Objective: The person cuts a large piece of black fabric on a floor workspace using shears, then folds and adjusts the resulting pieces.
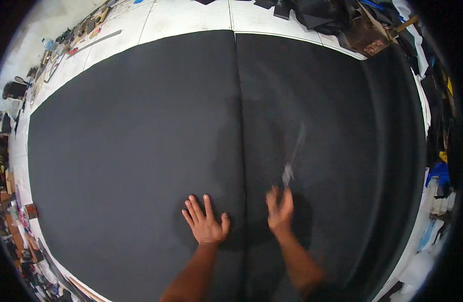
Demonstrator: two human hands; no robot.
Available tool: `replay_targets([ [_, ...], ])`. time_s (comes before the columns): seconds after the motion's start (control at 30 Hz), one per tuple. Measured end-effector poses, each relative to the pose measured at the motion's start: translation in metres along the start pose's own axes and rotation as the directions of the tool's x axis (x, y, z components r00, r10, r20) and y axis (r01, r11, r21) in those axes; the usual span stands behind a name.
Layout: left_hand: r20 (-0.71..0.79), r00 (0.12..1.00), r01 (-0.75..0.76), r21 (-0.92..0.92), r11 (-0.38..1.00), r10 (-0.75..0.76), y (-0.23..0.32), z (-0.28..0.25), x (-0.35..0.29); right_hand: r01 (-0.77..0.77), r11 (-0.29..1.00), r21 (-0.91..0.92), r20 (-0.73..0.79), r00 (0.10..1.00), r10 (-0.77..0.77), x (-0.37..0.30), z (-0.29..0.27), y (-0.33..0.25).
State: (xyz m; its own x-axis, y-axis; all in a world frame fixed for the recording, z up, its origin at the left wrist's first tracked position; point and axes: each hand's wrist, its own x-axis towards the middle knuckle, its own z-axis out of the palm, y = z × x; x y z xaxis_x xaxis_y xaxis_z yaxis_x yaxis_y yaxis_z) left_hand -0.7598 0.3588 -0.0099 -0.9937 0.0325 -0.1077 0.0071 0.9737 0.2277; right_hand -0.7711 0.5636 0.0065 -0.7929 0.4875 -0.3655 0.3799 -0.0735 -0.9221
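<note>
A wide black sheet (125, 131) lies on a white tiled surface, with a second black sheet (322, 100) along its right side. They meet at a straight seam (241, 151) running away from me. My left hand (206, 225) presses flat on the left sheet, fingers spread, just left of the seam. To the right of the seam is my right hand (280, 211), smeared by motion. At its fingertips a slim pale tool (288, 173) shows as a blur, a thin streak pointing away from me. Its kind and whether the fingers grip it cannot be made out.
The right sheet curves up into a fold or roll (392, 126) at its right side. A brown cardboard box (370, 35) stands at the far right beside dark material (317, 12). A long metal strip (98, 42) and assorted tools lie far left. Clutter lines both sides.
</note>
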Motion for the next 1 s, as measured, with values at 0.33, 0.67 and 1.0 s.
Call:
replay_targets([
  [0.33, -0.102, 0.994, -0.034, 0.022, 0.999, 0.036, 0.008, 0.001, 0.004, -0.281, 0.631, -0.723, -0.405, 0.913, -0.057, -0.337, -0.180, 0.168],
  [0.67, -0.202, 0.969, -0.207, -0.344, 0.916, 0.143, -0.046, -0.051, 0.004, -0.137, 0.606, -0.783, -0.408, 0.849, -0.335, -0.325, -0.168, 0.176],
  [1.0, 0.130, 0.799, -0.551, -0.231, 0.802, 0.586, -0.213, -0.165, -0.455, -0.123, 0.946, -0.301, -0.260, 0.965, 0.043, -0.461, -0.208, 0.142],
])
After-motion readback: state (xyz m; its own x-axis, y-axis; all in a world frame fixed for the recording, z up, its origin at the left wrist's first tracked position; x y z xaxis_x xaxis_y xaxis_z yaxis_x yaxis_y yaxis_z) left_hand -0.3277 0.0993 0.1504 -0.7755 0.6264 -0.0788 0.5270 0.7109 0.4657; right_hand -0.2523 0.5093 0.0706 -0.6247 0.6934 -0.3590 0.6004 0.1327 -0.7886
